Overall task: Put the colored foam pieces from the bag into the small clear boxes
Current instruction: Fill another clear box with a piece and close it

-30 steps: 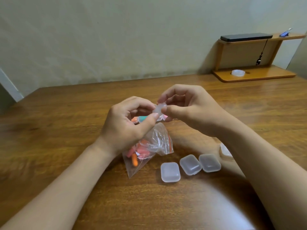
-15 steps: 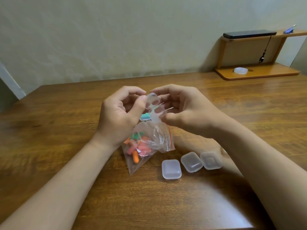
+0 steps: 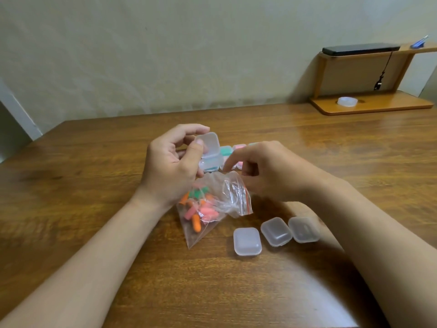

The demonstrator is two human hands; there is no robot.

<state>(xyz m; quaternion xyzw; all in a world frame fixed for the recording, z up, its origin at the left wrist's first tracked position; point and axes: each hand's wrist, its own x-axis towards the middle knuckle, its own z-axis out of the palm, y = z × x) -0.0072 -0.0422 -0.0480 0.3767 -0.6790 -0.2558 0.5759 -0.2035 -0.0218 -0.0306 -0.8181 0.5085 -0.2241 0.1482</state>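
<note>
The left hand (image 3: 170,166) holds a small clear box (image 3: 209,152) just above the tabletop (image 3: 94,185). Its grip is clamped on the base, thumb on the near side and fingers curled behind. The hinged lid stands open and upright. Something teal shows low at the base, but I cannot tell whether it lies inside this box or in one behind it.

Just under the box lies a clear zip bag (image 3: 234,197) with a red stripe at its mouth, crumpled and resting on the tabletop. The foam pieces (image 3: 198,209) are heaped in its lower corner: orange, pink and a few green. The right hand (image 3: 267,171) hangs over the bag's mouth with its index finger pointing down to the plastic. The thumb is hidden, so I cannot tell whether its grip is apart or pinching the bag.

Behind the hands, partly hidden, stand more small boxes (image 3: 225,151), one showing teal and one pink. Near the right forearm, three closed clear boxes (image 3: 247,241) lie in a row with nothing visible inside.
</note>
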